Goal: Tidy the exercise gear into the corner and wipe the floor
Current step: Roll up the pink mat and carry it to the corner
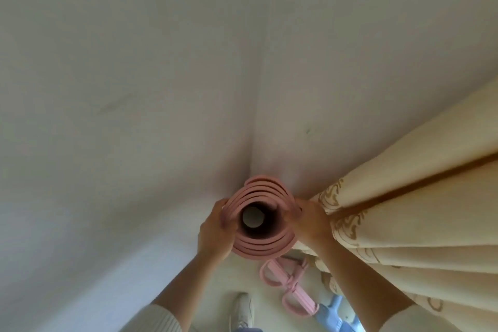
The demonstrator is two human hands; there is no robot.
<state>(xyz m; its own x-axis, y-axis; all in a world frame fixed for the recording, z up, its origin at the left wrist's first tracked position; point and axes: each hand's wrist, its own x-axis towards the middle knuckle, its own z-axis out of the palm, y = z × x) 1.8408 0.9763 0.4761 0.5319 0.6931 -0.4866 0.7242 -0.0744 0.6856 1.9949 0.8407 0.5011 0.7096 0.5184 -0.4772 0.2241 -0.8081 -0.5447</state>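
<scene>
A rolled pink exercise mat (262, 246) stands on end in the corner where two white walls meet. I look straight down its hollow core. My left hand (214, 234) grips the roll's left side and my right hand (312, 224) presses its right side, next to the curtain. On the floor below lies a pink pedal pull-rope exerciser (288, 286) with looped handles. A light blue piece of gear (332, 314) lies beside it, partly hidden by my right forearm.
A cream curtain (404, 210) with gold pattern hangs at the right, touching the mat's side. White walls (134, 89) close in ahead and left. My white shoe (242, 310) stands on the pale floor (215, 277) near the pink exerciser.
</scene>
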